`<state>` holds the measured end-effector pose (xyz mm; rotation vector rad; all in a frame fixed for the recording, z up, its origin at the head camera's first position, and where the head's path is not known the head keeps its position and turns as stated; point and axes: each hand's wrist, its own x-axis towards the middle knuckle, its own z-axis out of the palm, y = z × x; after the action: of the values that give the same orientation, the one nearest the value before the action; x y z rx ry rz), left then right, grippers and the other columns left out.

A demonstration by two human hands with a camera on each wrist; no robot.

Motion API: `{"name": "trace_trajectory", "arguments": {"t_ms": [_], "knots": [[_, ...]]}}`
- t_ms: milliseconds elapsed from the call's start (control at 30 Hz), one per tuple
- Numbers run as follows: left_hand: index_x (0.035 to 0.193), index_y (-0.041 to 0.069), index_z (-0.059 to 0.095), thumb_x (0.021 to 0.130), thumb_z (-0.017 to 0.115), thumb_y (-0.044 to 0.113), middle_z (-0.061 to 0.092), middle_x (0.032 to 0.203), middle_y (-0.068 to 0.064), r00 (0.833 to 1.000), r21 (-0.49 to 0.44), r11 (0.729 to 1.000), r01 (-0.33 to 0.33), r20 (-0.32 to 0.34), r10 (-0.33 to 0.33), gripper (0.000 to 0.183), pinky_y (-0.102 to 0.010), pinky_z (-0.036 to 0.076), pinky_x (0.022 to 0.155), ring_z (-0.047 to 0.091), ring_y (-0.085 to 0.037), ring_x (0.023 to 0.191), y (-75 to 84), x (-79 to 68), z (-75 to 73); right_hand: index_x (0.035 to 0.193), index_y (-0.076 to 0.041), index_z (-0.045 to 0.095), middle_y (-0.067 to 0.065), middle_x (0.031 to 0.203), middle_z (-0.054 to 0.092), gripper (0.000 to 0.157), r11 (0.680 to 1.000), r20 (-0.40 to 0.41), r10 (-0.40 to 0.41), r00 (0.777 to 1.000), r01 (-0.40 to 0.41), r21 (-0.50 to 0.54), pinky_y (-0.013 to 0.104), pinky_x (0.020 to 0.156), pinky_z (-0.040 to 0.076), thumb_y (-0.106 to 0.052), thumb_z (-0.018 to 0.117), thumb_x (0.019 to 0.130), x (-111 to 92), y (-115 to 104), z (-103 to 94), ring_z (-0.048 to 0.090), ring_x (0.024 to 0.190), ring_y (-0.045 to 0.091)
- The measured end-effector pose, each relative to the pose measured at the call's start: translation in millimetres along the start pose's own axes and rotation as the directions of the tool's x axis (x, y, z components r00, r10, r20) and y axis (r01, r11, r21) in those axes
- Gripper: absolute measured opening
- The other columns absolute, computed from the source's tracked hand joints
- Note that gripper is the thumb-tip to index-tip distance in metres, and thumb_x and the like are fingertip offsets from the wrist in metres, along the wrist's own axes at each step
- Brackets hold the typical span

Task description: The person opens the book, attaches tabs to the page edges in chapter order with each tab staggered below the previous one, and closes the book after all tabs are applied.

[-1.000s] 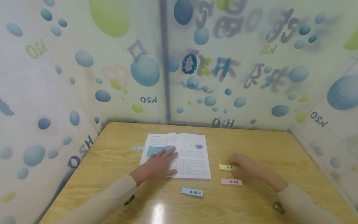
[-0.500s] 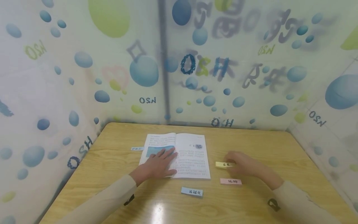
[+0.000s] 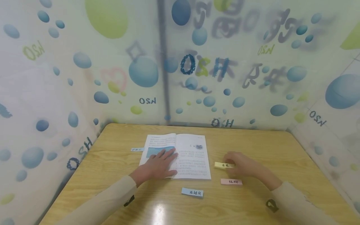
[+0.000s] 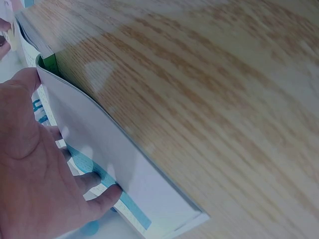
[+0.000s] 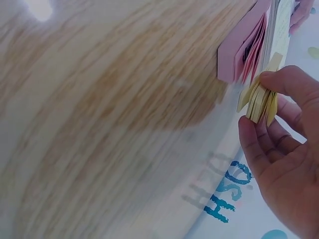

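Note:
My left hand (image 3: 156,165) lies with spread, straight fingers across the left page of an open book (image 3: 194,159), over its blue printed picture. In the left wrist view the page edge bows up beside the thumb. To the right of the book, my right hand (image 3: 243,164) pinches a yellow sticky note pad (image 3: 222,165) between thumb and fingers. The right wrist view shows its yellow leaves (image 5: 260,102) fanned apart at the near end. A pink sticky note pad (image 3: 231,182) lies just in front of that hand, with handwriting on top.
A blue sticky note pad (image 3: 192,192) lies in front of the book. Another blue strip (image 3: 137,149) sticks out from the book's left edge. The wooden table (image 3: 112,193) meets patterned walls at the back and sides.
My right hand has shifted a little to the left and away from me, and the yellow pad has moved with it towards the book. The left hand stays put on the page.

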<state>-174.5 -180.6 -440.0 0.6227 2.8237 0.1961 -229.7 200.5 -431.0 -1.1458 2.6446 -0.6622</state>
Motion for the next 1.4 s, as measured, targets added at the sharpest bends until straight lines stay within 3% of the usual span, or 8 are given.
{"name": "trace_trajectory", "arguments": {"t_ms": [233, 400, 567, 667, 767, 967, 1200, 1400], "knots": [[0.162, 0.017, 0.027, 0.102, 0.048, 0.059, 0.012, 0.169, -0.004, 1.0, 0.0, 1.0, -0.009, 0.004, 0.009, 0.077, -0.067, 0.031, 0.109, 0.014, -0.041, 0.15, -1.1, -0.1, 0.8, 0.101, -0.012, 0.068, -0.009, 0.097, 0.061, 0.022, 1.0, -0.013, 0.006, 1.0, -0.006, 0.021, 0.042, 0.086, 0.055, -0.003, 0.078, 0.084, 2.5, -2.9, 1.7, 0.061, 0.093, 0.014], [0.16, 0.016, 0.034, 0.101, 0.054, 0.055, 0.018, 0.168, -0.006, 1.0, -0.031, 0.999, -0.005, -0.02, 0.004, 0.074, -0.067, 0.032, 0.107, 0.018, -0.042, 0.149, 1.2, 0.0, -1.9, 0.102, -0.013, 0.068, -0.01, 0.097, 0.061, 0.021, 1.0, -0.032, -0.005, 0.999, 0.005, 0.02, 0.04, 0.085, 0.055, -0.004, 0.078, 0.085, 6.2, -6.8, 3.8, 0.061, 0.091, 0.012], [0.152, 0.011, 0.046, 0.099, 0.064, 0.044, 0.034, 0.161, -0.011, 0.991, -0.083, 0.996, -0.032, -0.132, 0.021, 0.066, -0.067, 0.033, 0.107, 0.028, -0.044, 0.145, 7.1, 4.6, -2.2, 0.103, -0.014, 0.069, -0.011, 0.097, 0.062, 0.023, 0.999, -0.066, -0.028, 0.997, 0.03, 0.029, 0.037, 0.084, 0.056, -0.003, 0.079, 0.084, 11.7, -12.5, 7.6, 0.062, 0.091, 0.012], [0.146, 0.007, 0.052, 0.097, 0.069, 0.035, 0.05, 0.149, -0.014, 0.974, -0.106, 0.991, -0.088, -0.218, 0.063, 0.059, -0.059, 0.038, 0.107, 0.041, -0.039, 0.139, 13.0, 9.1, -2.7, 0.101, -0.014, 0.07, -0.011, 0.095, 0.062, 0.023, 0.998, -0.075, -0.039, 0.996, 0.042, 0.04, 0.036, 0.082, 0.056, -0.002, 0.079, 0.084, 15.7, -19.7, 9.1, 0.061, 0.089, 0.011], [0.142, 0.004, 0.055, 0.096, 0.071, 0.028, 0.058, 0.139, -0.014, 0.961, -0.158, 0.977, -0.143, -0.257, 0.099, 0.054, -0.051, 0.042, 0.106, 0.051, -0.034, 0.131, 21.8, 13.5, -6.2, 0.1, -0.016, 0.07, -0.012, 0.095, 0.062, 0.022, 0.999, -0.072, -0.034, 0.997, 0.036, 0.036, 0.035, 0.081, 0.055, -0.003, 0.078, 0.086, 20.1, -28.2, 9.6, 0.06, 0.088, 0.01], [0.14, 0.007, 0.058, 0.098, 0.071, 0.028, 0.063, 0.134, -0.007, 0.966, -0.245, 0.954, -0.171, -0.234, 0.113, 0.049, -0.043, 0.044, 0.106, 0.057, -0.025, 0.126, 43.2, 25.5, -13.8, 0.103, -0.016, 0.071, -0.011, 0.097, 0.063, 0.018, 0.997, -0.064, -0.066, 0.996, 0.069, 0.032, 0.034, 0.083, 0.055, -0.007, 0.078, 0.089, 30.5, -41.0, 10.9, 0.061, 0.09, 0.01], [0.131, 0.008, 0.064, 0.098, 0.071, 0.026, 0.071, 0.118, -0.005, 0.965, -0.327, 0.919, -0.22, -0.21, 0.157, 0.039, -0.034, 0.053, 0.091, 0.066, -0.018, 0.109, 56.9, 36.8, -13.5, 0.109, -0.015, 0.072, -0.012, 0.102, 0.063, 0.021, 0.994, -0.04, -0.085, 0.996, 0.088, 0.065, 0.032, 0.088, 0.054, -0.008, 0.077, 0.09, 40.7, -50.0, 14.7, 0.06, 0.096, 0.008], [0.12, 0.007, 0.07, 0.096, 0.072, 0.015, 0.072, 0.106, -0.003, 0.947, -0.364, 0.885, -0.29, -0.241, 0.211, 0.025, -0.025, 0.053, 0.078, 0.066, -0.011, 0.091, 63.0, 40.0, -15.1, 0.11, -0.017, 0.072, -0.012, 0.104, 0.063, 0.021, 0.99, -0.028, -0.101, 0.995, 0.103, 0.095, 0.03, 0.088, 0.053, -0.008, 0.076, 0.092, 46.0, -58.7, 15.3, 0.059, 0.098, 0.008]]}}
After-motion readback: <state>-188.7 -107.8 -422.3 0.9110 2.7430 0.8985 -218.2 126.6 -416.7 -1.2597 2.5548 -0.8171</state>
